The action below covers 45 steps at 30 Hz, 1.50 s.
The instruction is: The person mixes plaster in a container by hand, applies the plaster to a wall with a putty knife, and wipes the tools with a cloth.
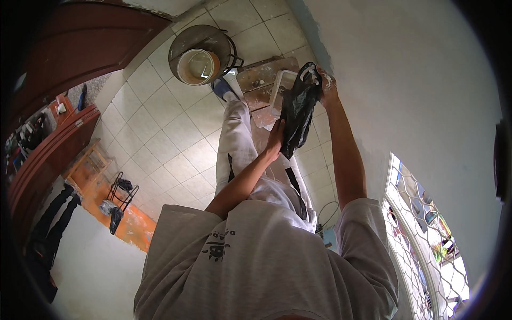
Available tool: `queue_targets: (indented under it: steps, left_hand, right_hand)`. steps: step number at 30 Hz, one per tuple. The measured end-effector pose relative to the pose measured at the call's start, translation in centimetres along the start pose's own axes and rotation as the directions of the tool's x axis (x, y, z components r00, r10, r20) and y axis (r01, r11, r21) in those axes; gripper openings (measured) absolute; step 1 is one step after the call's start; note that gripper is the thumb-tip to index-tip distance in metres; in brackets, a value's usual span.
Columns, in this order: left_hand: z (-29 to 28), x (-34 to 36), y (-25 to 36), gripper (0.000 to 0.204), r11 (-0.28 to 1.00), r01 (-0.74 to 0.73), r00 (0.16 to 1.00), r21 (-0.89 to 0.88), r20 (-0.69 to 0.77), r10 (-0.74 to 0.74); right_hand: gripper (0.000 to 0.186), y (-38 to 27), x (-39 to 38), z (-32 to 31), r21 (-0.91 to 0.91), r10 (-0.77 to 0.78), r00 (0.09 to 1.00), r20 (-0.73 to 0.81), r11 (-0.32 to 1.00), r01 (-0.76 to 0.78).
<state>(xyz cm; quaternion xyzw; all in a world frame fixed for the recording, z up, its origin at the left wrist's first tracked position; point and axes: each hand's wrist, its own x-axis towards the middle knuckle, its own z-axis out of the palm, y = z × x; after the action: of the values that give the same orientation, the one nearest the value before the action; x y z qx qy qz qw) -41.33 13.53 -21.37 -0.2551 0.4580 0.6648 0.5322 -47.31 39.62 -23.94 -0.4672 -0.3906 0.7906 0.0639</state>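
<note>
A black plastic bag point(296, 114) hangs stretched between my hands, in front of my legs. My right hand point(328, 89), smeared with white, is closed on its bunched top near the wall. Lower down, my left hand point(276, 137) grips the bag's left side; some of its fingers are hidden by the plastic. What the bag contains, if anything, cannot be seen. Just beyond the bag, partly covered by it, a white rectangular plastic tub point(278, 96) rests on a stained wooden board point(260, 76).
A round stool point(188, 40) carries a white bucket point(198, 67) with pale liquid, ahead to the left. The wall point(405, 90) rises close on my right, with a grille window point(426, 240) behind. At left are a wooden stool frame point(88, 161) and a black metal rack point(124, 192).
</note>
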Motion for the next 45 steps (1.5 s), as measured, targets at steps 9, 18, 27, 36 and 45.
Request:
queue_targets:
  steps: [9,18,27,36,45]
  left_hand:
    - [-0.3,0.0,-0.5,0.052,0.999,0.002,1.000,0.048,-0.030,-0.001]
    - [-0.4,-1.8,-0.3,0.051,0.998,0.029,0.999,0.062,-0.028,-0.027]
    - [-1.2,-2.3,-0.9,0.050,0.998,0.006,1.000,0.065,-0.021,-0.005]
    - [-1.4,-2.8,-1.3,0.047,0.999,0.004,1.000,0.048,-0.010,-0.004]
    - [-1.5,-3.3,-1.4,0.049,0.999,-0.011,1.000,0.050,-0.002,0.011]
  right_hand:
    - [0.035,-0.1,-0.4,0.3,-0.049,0.042,0.996,-0.074,0.998,-0.046]
    - [0.039,0.7,-2.5,0.6,-0.042,0.012,0.996,-0.084,0.999,-0.016]
    - [0.035,1.6,-3.2,-0.3,0.037,0.063,0.993,-0.104,0.998,-0.059]
    - [0.036,2.3,-3.6,-1.3,0.101,0.025,0.998,-0.051,0.995,-0.019]
    - [0.024,2.1,-4.9,-0.5,0.153,-0.034,0.998,-0.051,0.987,0.041]
